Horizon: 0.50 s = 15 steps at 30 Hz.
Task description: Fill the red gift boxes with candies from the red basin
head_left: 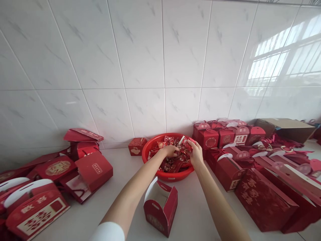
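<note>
A red plastic basin [147, 160] stands against the tiled wall, filled with small red-wrapped sweets [173, 165]. My left hand [171, 151] reaches in over its middle, fingers bent and drawn together among the wrappers; what they pinch is hard to make out. Over the basin's right side, my right hand [197, 152] is closed on a red-wrapped sweet [192, 140]. A white stick-like piece [181, 140] shows between the two hands. In front of the basin, between my forearms, a dark red gift box [160, 209] stands with its top open and its pale inside showing.
A small red box [137, 147] sits left of the basin. Red boxes and bags [94, 170] are piled on the left. Rows of red gift boxes [209, 137] fill the right side, with larger ones [265, 201] nearer and a cardboard box [288, 125] behind.
</note>
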Motion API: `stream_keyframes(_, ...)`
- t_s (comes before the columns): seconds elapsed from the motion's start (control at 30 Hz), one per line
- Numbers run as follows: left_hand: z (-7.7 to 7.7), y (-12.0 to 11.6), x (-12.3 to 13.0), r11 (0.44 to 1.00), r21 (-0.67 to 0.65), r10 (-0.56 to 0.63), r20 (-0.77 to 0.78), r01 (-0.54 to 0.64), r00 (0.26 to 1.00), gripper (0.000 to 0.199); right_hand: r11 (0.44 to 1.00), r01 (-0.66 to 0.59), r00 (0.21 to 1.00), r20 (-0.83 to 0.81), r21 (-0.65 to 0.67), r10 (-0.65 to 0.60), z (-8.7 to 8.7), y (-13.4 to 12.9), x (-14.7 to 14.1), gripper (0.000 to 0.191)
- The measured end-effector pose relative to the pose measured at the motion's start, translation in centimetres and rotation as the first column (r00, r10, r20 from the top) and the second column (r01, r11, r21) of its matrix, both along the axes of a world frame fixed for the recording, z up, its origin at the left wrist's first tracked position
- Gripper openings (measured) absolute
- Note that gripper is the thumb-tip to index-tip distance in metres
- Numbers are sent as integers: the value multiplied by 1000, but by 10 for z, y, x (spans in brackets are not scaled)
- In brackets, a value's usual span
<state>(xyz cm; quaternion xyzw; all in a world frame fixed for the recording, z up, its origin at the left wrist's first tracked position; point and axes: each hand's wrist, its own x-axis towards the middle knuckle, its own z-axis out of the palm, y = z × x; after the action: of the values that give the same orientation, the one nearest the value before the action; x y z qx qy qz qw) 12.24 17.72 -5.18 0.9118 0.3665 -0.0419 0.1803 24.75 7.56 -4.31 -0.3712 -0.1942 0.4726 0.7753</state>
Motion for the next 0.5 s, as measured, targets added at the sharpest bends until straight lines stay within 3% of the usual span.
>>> stream_keyframes(0.3,-4,-9,5,985,-167,64,177,-34,982,22,1000,-11,1000,12,0,11,-2,1,2,27)
stream_keyframes(0.4,0,-10,6,982,-178,101,241,-58,965,11,1000,-26,1000,8,12,26,-1,0,3,28)
stream_keyframes(0.5,10,-11,3,979,-175,162,345,-107,924,14,999,-46,999,-7,24,46,0,-2,5,26)
